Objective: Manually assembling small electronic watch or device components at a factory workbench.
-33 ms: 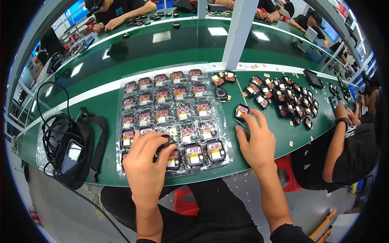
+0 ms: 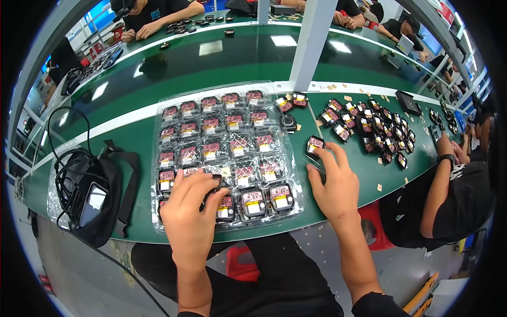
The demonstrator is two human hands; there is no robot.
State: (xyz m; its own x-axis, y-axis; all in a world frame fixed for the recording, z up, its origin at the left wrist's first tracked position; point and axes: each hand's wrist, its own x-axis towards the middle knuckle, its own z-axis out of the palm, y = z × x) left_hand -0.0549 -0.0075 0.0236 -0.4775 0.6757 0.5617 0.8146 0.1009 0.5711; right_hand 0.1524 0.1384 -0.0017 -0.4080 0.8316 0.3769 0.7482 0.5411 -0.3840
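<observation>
The small, rounded-square black module with a red circuit board and a white label (image 2: 316, 143) is, in the head view, my only one, at the fingertips of my right grip (image 2: 335, 187), just beside the clear, glossy plastic tray (image 2: 296, 185) on the dark green counter (image 2: 372, 174). I judge it light and stiff, with a smooth rim that could slip if I pinch at a corner. The exposed board looks like the fragile part, so I'd take hold by opposite sides of the black frame and keep my fingertips off the label and board. The tray seems thin and springy, likely to flex under pressure.

Right side: forefinger and middle finger reach the module's edge, while the thumb sits below, apart from them; I cannot tell whether it is truly grasped. Left side: my left grip (image 2: 187, 216) seems to be pinching a second, mostly hidden dark-framed module (image 2: 217, 179) between thumb and forefinger, over the tray's near rows.

Against the earlier frame, I find almost no difference: the dark piece at the left fingertips looks very slightly shifted, while the right grip, its module and the tray match.
</observation>
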